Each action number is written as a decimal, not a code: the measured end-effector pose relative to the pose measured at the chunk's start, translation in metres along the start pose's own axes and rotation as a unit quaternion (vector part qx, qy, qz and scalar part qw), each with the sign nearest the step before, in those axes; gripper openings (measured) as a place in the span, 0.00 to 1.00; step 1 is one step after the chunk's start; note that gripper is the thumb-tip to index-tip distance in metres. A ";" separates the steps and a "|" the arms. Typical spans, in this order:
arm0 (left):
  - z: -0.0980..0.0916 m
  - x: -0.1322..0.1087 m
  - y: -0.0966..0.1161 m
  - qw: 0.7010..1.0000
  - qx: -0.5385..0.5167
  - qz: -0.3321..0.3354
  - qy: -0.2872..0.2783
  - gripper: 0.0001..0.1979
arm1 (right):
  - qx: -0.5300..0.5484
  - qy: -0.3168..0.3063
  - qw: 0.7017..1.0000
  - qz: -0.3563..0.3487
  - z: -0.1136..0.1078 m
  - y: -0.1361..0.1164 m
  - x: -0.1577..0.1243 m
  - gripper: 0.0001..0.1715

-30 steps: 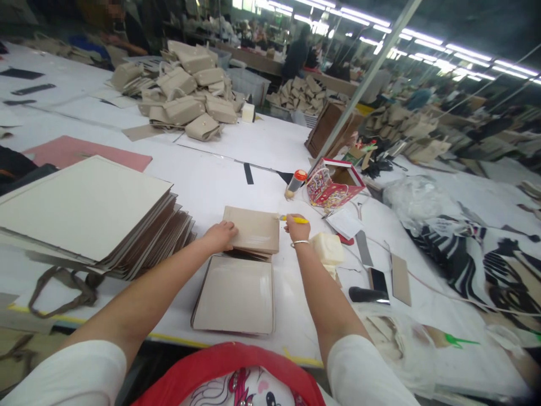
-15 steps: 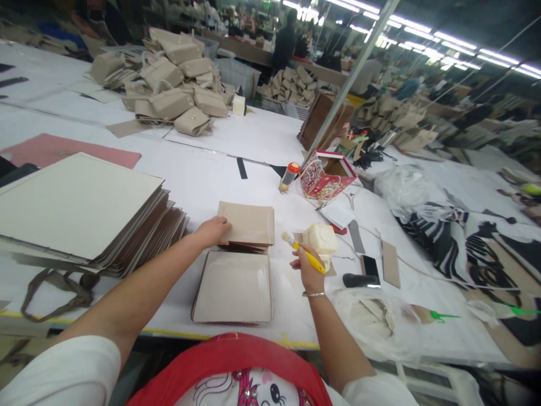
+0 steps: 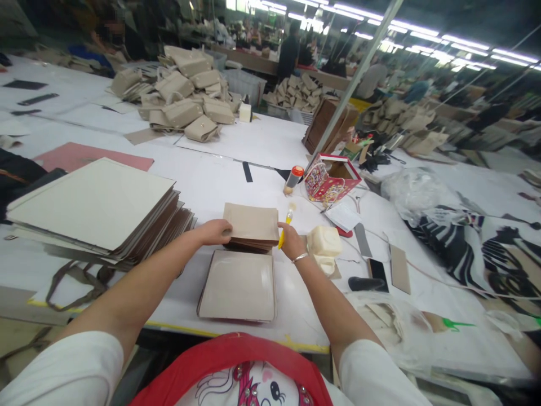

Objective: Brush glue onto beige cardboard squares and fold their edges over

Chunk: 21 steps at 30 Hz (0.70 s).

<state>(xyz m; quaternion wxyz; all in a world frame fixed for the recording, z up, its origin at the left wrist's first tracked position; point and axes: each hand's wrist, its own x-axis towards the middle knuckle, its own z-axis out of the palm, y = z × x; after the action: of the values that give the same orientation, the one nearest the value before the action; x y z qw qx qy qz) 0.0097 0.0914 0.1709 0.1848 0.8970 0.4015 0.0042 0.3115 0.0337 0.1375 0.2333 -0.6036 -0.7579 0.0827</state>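
Note:
My left hand (image 3: 216, 232) rests, fingers together, on the left edge of a small stack of beige square panels (image 3: 252, 225) on the white table. My right hand (image 3: 291, 243) is closed round a yellow-handled brush (image 3: 284, 226), whose bristled tip points away from me beside the stack's right edge. A single beige panel (image 3: 239, 286) lies flat just in front of the stack, close to me. A cream plastic tub (image 3: 323, 241) sits right of my right wrist.
A tall pile of large boards (image 3: 95, 211) lies to the left. A red patterned box (image 3: 332, 179), an orange-capped bottle (image 3: 294, 179), a phone (image 3: 376, 270) and card strips sit to the right. Beige bags (image 3: 186, 96) are heaped at the back, with people beyond.
My right hand has brought the brush from beside the tub back to the stack's right edge. The left hand has stayed on the stack.

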 end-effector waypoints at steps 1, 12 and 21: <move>0.000 -0.002 0.000 1.000 -0.014 -0.002 0.013 0.16 | -0.013 -0.007 1.000 0.004 0.001 -0.001 0.008 0.23; -0.009 -0.034 0.007 0.795 -0.457 -0.094 0.388 0.35 | 0.183 0.115 0.976 0.016 -0.072 -0.063 -0.006 0.13; 0.059 -0.093 0.045 0.722 -0.612 -0.257 0.194 0.17 | 0.439 0.057 0.872 0.208 -0.050 -0.055 -0.092 0.19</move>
<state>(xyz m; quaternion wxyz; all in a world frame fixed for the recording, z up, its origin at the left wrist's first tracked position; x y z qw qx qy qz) -0.0116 -0.0232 0.1439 0.6058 0.4305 0.5540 0.3751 0.3005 -0.0762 0.1805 0.4948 -0.5860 -0.4860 0.4190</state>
